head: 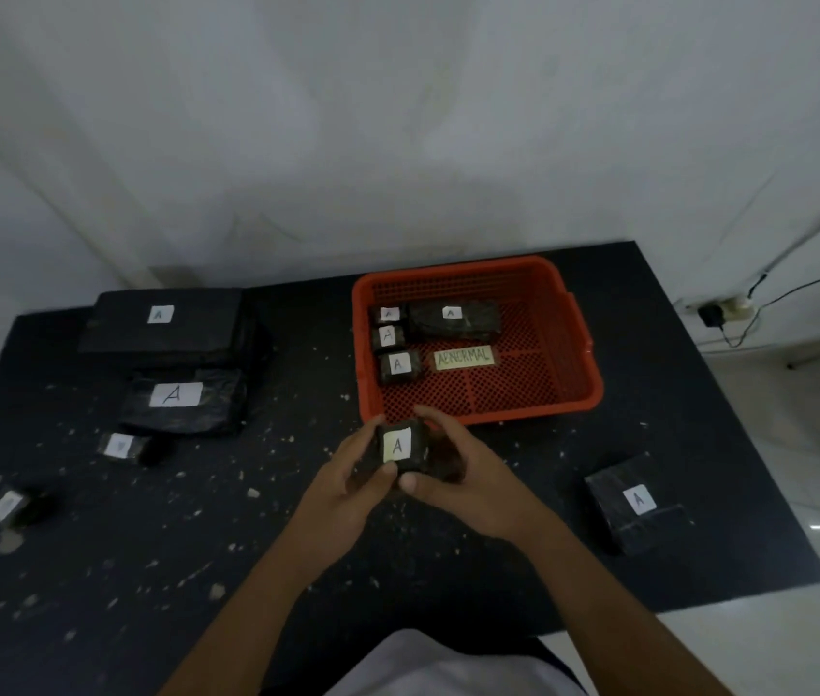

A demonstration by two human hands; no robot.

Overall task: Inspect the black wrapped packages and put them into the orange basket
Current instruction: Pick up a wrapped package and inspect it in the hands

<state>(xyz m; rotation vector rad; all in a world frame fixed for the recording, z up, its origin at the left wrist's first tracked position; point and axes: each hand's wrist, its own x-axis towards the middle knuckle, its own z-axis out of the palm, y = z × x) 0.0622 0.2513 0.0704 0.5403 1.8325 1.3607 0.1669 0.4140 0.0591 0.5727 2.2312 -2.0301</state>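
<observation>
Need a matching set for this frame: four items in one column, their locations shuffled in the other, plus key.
Items
1. small package
2. ABNORMAL label
3. largest flat package
4. lone package

Locations
a. lying inside the orange basket
b. on the table, back left
c. gripped between left hand and right hand
d. on the table, right of both hands, near the edge

Pairs: 1-c, 2-a, 3-b, 4-d

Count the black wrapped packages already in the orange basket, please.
4: three small black wrapped packages in a row down the left wall of the orange plastic mesh basket; one longer package beside the back two. Some may hide underneath.
</observation>
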